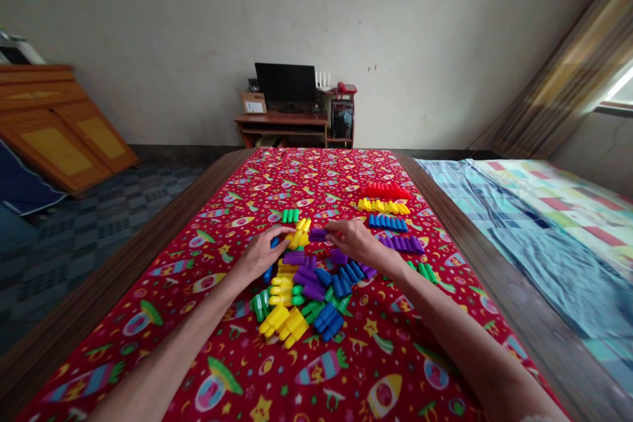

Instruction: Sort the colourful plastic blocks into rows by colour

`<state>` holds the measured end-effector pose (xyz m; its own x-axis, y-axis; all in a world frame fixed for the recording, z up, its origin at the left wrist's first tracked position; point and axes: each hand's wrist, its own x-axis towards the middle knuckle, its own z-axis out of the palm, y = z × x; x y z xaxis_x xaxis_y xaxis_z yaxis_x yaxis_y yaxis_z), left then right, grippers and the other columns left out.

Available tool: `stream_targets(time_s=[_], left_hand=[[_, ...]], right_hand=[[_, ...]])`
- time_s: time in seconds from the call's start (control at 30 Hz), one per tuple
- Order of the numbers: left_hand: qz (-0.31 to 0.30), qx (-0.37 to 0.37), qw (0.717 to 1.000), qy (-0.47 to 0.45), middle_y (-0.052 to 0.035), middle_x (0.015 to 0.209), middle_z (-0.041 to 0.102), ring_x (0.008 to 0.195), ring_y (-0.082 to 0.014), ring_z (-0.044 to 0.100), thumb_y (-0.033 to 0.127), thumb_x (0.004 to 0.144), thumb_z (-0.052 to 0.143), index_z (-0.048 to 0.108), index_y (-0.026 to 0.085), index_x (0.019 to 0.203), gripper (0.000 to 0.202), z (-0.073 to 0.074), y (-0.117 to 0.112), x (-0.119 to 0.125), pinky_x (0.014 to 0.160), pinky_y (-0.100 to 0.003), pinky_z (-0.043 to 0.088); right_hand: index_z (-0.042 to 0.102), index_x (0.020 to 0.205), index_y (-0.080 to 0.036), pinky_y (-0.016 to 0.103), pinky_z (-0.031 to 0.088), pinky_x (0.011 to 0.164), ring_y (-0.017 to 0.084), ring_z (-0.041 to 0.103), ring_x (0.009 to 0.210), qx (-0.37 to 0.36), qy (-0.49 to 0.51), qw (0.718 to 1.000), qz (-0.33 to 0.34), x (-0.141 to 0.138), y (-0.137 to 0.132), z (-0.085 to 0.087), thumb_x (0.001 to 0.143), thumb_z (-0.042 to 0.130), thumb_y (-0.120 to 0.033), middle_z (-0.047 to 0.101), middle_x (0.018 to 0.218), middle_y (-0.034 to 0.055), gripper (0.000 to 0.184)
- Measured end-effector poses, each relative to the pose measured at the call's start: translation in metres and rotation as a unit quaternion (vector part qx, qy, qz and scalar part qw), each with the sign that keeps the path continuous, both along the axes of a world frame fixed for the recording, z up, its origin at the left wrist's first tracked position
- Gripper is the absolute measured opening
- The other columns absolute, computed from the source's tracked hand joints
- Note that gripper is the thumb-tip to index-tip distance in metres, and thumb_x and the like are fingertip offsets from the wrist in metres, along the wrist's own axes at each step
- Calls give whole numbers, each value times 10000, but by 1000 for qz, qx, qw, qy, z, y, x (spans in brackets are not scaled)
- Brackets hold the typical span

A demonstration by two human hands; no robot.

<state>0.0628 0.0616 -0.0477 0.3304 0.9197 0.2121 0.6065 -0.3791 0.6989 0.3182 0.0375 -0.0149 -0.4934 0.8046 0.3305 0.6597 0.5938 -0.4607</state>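
Note:
My left hand (264, 252) is at the far left edge of a loose pile of plastic building blocks, its fingers and thumb closed on a yellow block (299, 235). Opposite it, my right hand (357, 240) pinches a purple block (318, 235) by its right end. The pile below the hands mixes purple blocks (310, 282), blue blocks (329, 322), yellow blocks (284, 324) and green blocks (261, 304), lying at various angles. A green block (290, 215) lies just beyond my left hand.
Right of the pile, blocks lie in rows by colour: a red row (384, 190), yellow row (384, 206), blue row (388, 223), purple row (403, 244) and green row (422, 271). A red patterned cloth (316, 175) covers the table. A bed (519, 244) adjoins at right; a monitor (285, 86) stands beyond.

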Motion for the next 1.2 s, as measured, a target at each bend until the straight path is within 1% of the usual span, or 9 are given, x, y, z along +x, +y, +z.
stream_targets(time_s=[0.2,0.27,0.37,0.43,0.53,0.73,0.87,1.0,1.2], left_hand=[[7,17,1000,2,-99,1129,713,1063,-264,648,595,844,409,669,181,1070,539,-6,-3,3,941,-371,491],[22,14,1000,-1,-91,1138,711,1071,-261,645,597,854,381,662,181,1091,555,-7,-5,4,939,-365,490],[32,7,999,-16,-88,1144,711,1083,-260,638,591,854,359,671,184,1067,555,-5,-8,5,953,-362,481],[34,0,999,-21,-94,1155,706,1078,-263,639,581,850,357,673,178,1062,554,-4,-9,6,959,-369,477],[33,-3,999,-24,-93,1161,703,1073,-265,637,572,834,380,673,177,1064,543,-3,-9,7,958,-367,477],[34,11,999,-22,-84,1136,712,1049,-261,647,559,828,395,681,185,1051,520,-5,-8,6,957,-368,479],[33,19,999,-22,-84,1125,716,1055,-259,646,540,829,402,678,186,1045,498,-8,-7,5,964,-372,477],[37,13,999,-23,-94,1141,710,1089,-264,635,548,831,398,673,177,1056,513,-9,-7,5,969,-370,474],[35,14,999,-18,-85,1138,711,1073,-260,639,548,835,390,679,186,1052,512,-7,-8,5,956,-368,483]], right_hand=[[712,952,-164,236,484,651,134,652,692,-36,204,978,-40,31,0,35,879,550,-304,728,830,35,226],[715,957,-154,227,474,585,122,625,606,-35,218,972,-76,49,0,44,888,521,-338,721,785,32,276],[736,913,-148,222,443,553,122,600,571,-4,158,979,-130,77,-2,49,866,539,-341,713,734,29,280],[750,857,-153,229,438,585,138,615,616,9,82,987,-141,94,-5,44,840,565,-305,720,734,34,240],[763,860,-166,233,433,605,151,633,645,-3,7,988,-155,108,-9,27,825,569,-248,733,744,37,213],[768,935,-202,230,464,644,156,675,701,-11,6,991,-130,95,-4,-7,850,562,-220,756,822,33,224],[772,923,-213,248,484,696,181,693,779,-25,-73,988,-134,88,-1,-13,841,583,-179,761,882,54,208],[752,934,-184,280,471,812,213,670,931,17,-131,981,-143,90,-5,-15,874,586,-187,743,966,98,177],[714,1013,-174,284,447,794,224,641,962,3,-197,974,-116,90,-11,-17,886,619,-274,719,1001,106,187]])
